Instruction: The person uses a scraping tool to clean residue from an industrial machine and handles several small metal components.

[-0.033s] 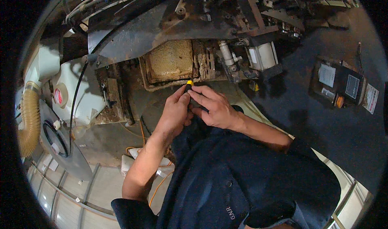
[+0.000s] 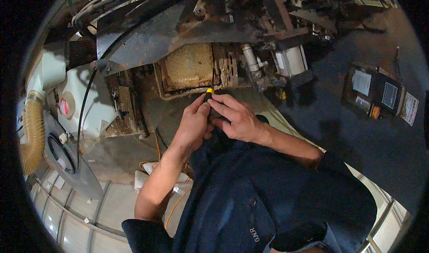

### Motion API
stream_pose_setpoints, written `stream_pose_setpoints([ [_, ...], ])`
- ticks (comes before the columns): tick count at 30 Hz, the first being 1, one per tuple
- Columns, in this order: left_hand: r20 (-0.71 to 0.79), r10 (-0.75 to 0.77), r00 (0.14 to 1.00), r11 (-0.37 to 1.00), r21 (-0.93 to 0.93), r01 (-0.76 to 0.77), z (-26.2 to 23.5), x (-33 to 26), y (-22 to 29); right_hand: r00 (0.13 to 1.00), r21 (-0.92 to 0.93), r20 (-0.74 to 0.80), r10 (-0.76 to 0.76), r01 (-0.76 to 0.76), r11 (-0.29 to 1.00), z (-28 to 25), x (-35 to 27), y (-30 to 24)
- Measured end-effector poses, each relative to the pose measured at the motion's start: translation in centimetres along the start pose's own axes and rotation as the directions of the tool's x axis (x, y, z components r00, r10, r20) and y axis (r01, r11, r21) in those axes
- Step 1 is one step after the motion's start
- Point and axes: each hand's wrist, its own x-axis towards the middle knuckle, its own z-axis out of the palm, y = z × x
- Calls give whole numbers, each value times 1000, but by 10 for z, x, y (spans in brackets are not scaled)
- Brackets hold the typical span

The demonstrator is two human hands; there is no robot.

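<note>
Both my hands meet in front of my body, closed around a small tool with a black and yellow handle [image 2: 209, 92]. Its yellow end points away from me, and I cannot make out exactly what kind of tool it is. My left hand [image 2: 195, 121] grips it from the left, thumb on top. From the right, the fingers of my right hand [image 2: 239, 121] pinch the same handle, partly over the left fingers. Just beyond the tool is a grimy rectangular tray [image 2: 161, 91] with a crusted yellow-brown bottom, set into the machine.
A dark metal panel [image 2: 134, 47] overhangs the tray. Right of it stand a cylindrical metal fitting [image 2: 250, 58] and a pale cylinder [image 2: 295, 61]. A black labelled box [image 2: 380, 90] is farther right. Left are a white container [image 2: 87, 101], a ribbed hose [image 2: 33, 132] and a roll of tape [image 2: 67, 105].
</note>
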Motion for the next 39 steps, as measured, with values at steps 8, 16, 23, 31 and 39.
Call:
stream_pose_setpoints([
  [8, -5, -109, 994, 993, -39, 108, 5, 5, 4, 998, 38, 5, 57, -58, 998, -4, 0, 3],
  [16, -61, -144, 988, 988, 45, 147, 4, 9, 21, 996, 52, -44, 79, -76, 996, 4, 2, -1],
  [23, -68, -161, 985, 943, 284, 174, -2, 3, 41, 987, 156, -87, 133, -118, 981, 11, -3, -11],
  [31, -55, -188, 981, 823, 536, 188, 12, 6, 61, 978, 270, -98, 182, -150, 951, 16, 1, 0],
  [39, -128, -258, 958, 552, 794, 254, 20, -1, 95, 957, 451, -86, 276, -209, 868, 25, -13, -20],
])
